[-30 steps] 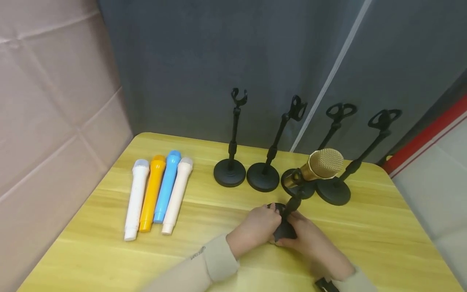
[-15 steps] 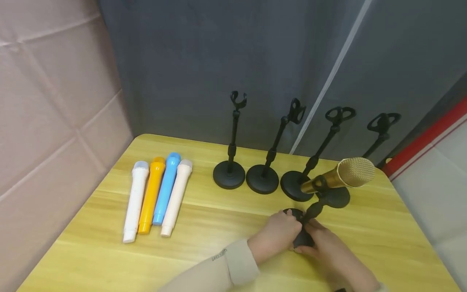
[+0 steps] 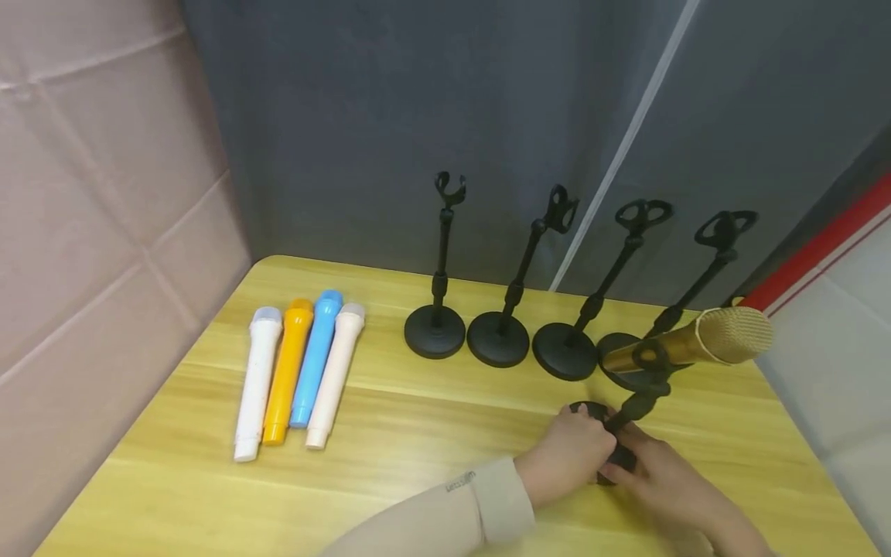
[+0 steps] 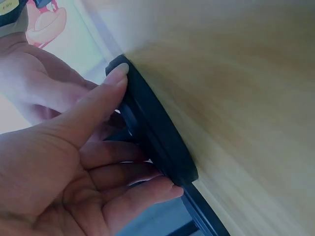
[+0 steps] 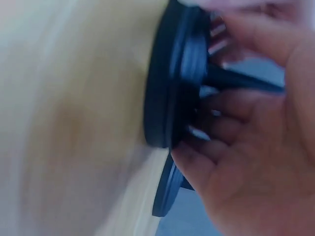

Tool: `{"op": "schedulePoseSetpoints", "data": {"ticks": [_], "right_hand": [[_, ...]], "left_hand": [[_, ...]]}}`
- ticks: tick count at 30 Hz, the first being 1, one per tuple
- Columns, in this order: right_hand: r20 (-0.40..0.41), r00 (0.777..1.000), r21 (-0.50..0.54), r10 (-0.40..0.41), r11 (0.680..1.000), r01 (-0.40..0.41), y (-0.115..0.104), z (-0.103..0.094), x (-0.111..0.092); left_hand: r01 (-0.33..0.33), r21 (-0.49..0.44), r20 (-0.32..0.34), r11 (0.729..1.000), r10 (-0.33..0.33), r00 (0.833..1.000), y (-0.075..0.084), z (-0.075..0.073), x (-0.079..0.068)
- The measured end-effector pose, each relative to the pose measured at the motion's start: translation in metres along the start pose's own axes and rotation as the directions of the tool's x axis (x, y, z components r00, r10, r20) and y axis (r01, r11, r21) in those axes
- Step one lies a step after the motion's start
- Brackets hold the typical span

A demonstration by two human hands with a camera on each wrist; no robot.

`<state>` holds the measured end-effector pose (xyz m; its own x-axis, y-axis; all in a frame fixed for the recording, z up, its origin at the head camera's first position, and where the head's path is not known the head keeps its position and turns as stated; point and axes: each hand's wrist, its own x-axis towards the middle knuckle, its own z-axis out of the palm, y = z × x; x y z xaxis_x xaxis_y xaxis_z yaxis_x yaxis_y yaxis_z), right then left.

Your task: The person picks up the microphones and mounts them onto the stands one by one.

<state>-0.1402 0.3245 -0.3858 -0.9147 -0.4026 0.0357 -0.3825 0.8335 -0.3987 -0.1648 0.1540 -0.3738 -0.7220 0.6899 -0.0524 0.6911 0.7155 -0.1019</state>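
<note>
A gold microphone (image 3: pixel 703 340) sits in the clip of a short black microphone stand (image 3: pixel 636 406) at the right of the table, its mesh head pointing right. My left hand (image 3: pixel 574 452) grips the left side of the stand's round base (image 4: pixel 160 132); in the left wrist view the thumb presses the rim and the fingers curl along its edge. From the right, my right hand (image 3: pixel 661 480) holds the same base, fingers along its rim in the right wrist view. The base is close over the wooden table (image 3: pixel 431 464), partly hidden by both hands.
Several black microphone stands with bare clips line the back, including the leftmost stand (image 3: pixel 435 333) and the rightmost stand (image 3: pixel 671 317). White (image 3: pixel 257 387), orange (image 3: pixel 287 379), blue (image 3: pixel 316 363) and cream (image 3: pixel 336 379) microphones lie side by side at left. A grey curtain (image 3: pixel 418 116) hangs behind.
Both hands have moved to the right, carrying the stand and its gold microphone, which now overlaps the rightmost stand in the head view. The microphones at left stay put.
</note>
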Motion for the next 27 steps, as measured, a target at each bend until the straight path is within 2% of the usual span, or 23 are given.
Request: {"op": "schedulePoseSetpoints", "data": {"ticks": [5,8,14,19,27], "right_hand": [[-0.009,0.990,0.040,0.143,0.989,-0.142,0.000,0.004,0.001],[-0.016,0.981,0.028,0.192,0.981,-0.192,0.004,0.004,-0.001],[-0.050,0.979,0.002,0.199,0.980,-0.199,0.013,0.000,-0.001],[-0.035,0.976,-0.007,0.214,0.977,-0.214,0.018,-0.003,-0.002],[-0.033,0.979,-0.044,0.200,0.979,-0.201,0.034,-0.014,-0.002]], "left_hand": [[-0.004,0.000,0.012,1.000,0.004,1.000,0.006,0.002,0.010],[-0.024,0.005,0.017,1.000,0.024,1.000,0.009,0.002,0.014],[-0.025,0.029,0.046,0.999,0.024,0.999,0.013,-0.006,0.023],[-0.042,0.025,0.076,0.999,0.040,0.996,0.017,-0.007,0.030],[-0.053,0.015,0.057,0.998,0.053,0.997,0.030,-0.007,0.042]]}}
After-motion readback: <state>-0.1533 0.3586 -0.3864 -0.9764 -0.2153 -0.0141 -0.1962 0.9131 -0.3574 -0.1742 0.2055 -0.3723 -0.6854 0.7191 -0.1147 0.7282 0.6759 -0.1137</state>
